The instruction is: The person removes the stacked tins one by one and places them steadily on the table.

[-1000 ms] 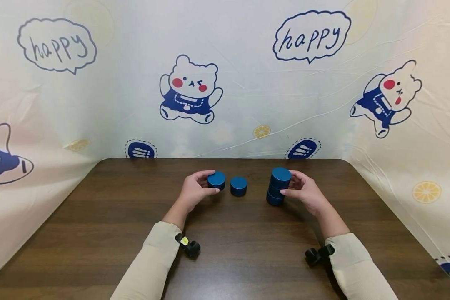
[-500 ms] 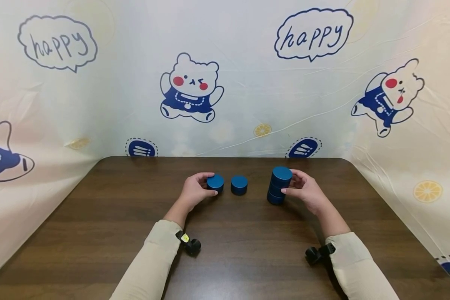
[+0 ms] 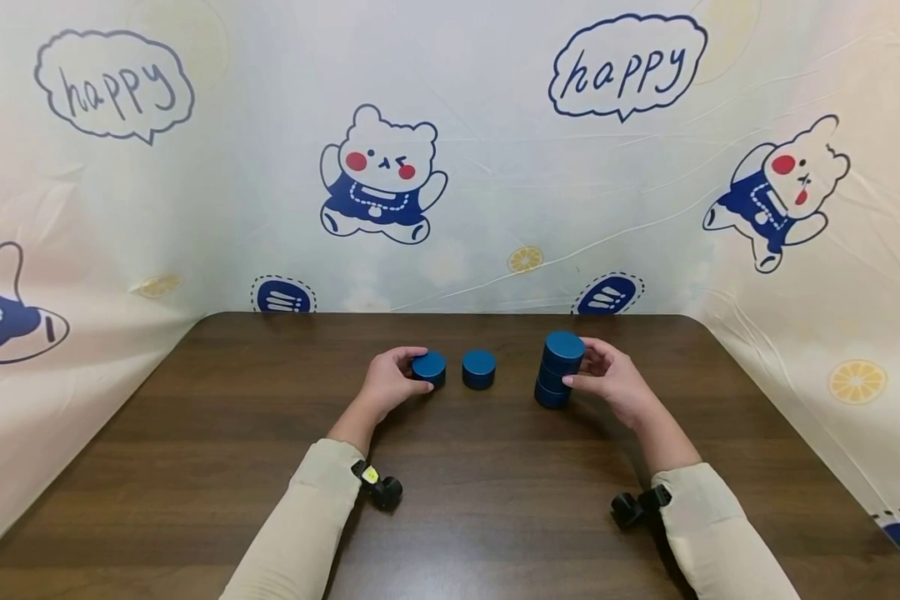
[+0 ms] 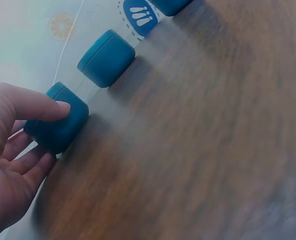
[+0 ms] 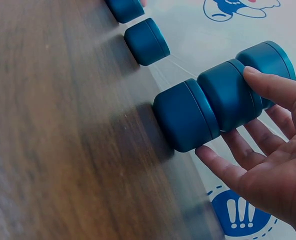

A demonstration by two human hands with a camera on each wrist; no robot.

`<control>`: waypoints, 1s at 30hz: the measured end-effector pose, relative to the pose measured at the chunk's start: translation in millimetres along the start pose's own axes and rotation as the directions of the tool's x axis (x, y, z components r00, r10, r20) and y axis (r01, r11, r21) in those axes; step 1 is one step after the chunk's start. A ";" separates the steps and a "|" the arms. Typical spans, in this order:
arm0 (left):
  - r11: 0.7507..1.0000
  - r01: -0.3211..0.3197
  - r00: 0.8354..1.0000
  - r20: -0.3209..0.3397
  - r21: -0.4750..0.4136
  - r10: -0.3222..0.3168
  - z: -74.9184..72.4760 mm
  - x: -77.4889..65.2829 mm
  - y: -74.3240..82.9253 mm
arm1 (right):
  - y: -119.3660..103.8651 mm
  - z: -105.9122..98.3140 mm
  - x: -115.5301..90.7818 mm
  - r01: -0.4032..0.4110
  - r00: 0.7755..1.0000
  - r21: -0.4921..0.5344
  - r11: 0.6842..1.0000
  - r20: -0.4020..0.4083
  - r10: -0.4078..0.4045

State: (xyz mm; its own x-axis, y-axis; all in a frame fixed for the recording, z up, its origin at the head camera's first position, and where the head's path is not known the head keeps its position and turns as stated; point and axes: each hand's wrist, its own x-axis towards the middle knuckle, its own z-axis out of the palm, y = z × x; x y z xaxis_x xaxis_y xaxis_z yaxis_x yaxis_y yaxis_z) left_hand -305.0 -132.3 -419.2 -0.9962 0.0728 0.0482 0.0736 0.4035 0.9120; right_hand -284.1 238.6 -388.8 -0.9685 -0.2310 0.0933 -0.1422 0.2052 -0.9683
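My left hand (image 3: 393, 379) pinches a small round blue tin (image 3: 429, 368) between thumb and fingers. In the left wrist view, the thumb lies along the side of that tin (image 4: 70, 127), whose base is at the table top. A second blue tin (image 3: 478, 370) stands alone just to its right. Three more are piled upright in a stack (image 3: 558, 371), each with a lid seam near its top. My right hand (image 3: 615, 383) holds this stack from the right. In the right wrist view, the thumb presses on the middle tin (image 5: 228, 95) while fingers lie along the far side.
The brown wooden table (image 3: 450, 500) has rounded far corners. Behind it hangs a pale cloth (image 3: 487, 208) printed with bears and the word happy, and it also lines both sides. A small black camera (image 3: 382, 487) sits at the left wrist, another camera (image 3: 637, 507) at the right.
My left hand has lowered its tin to the table and shifted it slightly left, away from the lone tin. The right hand and the stack have stayed in place.
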 end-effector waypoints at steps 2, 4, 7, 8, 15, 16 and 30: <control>1.000 -0.006 1.000 0.003 -0.007 0.006 -0.2 -0.1 -0.2 | 0.1 -0.2 -0.1 -0.001 1.000 -0.001 1.000 0.001 0.001; 1.000 -0.018 1.000 0.005 -0.020 0.018 -0.4 -0.3 -0.2 | 0.2 -0.4 -0.1 -0.003 1.000 -0.001 1.000 0.002 0.003; 0.997 -0.033 0.999 0.001 -0.065 0.034 -1.0 -0.7 0.5 | 0.7 -0.6 0.0 -0.007 1.000 -0.002 1.000 0.003 0.007; 0.996 -0.039 0.999 -0.002 -0.077 0.039 -1.3 -0.9 1.0 | 0.8 -0.7 0.1 -0.008 1.000 -0.002 1.000 0.003 0.008; 0.986 -0.082 0.997 -0.026 -0.148 0.079 -2.0 -2.6 4.9 | 0.5 -0.6 0.0 -0.008 1.000 -0.002 1.000 0.006 0.008; 0.984 -0.086 0.996 -0.031 -0.159 0.082 -2.1 -2.8 5.7 | 0.4 -0.6 0.0 -0.007 1.000 -0.003 1.000 0.006 0.007; 0.973 -0.153 0.984 -0.117 -0.172 0.134 -6.1 -6.4 17.1 | 0.7 -0.6 0.8 -0.002 1.000 -0.011 1.000 0.003 0.002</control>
State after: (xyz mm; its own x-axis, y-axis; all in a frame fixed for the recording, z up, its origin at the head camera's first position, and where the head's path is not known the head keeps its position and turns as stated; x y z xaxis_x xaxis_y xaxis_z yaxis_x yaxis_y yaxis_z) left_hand -297.7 -131.4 -401.4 -0.9759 0.0188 0.2173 0.2159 0.2245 0.9503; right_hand -285.1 239.1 -389.3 -0.9681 -0.2334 0.0907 -0.1425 0.2159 -0.9660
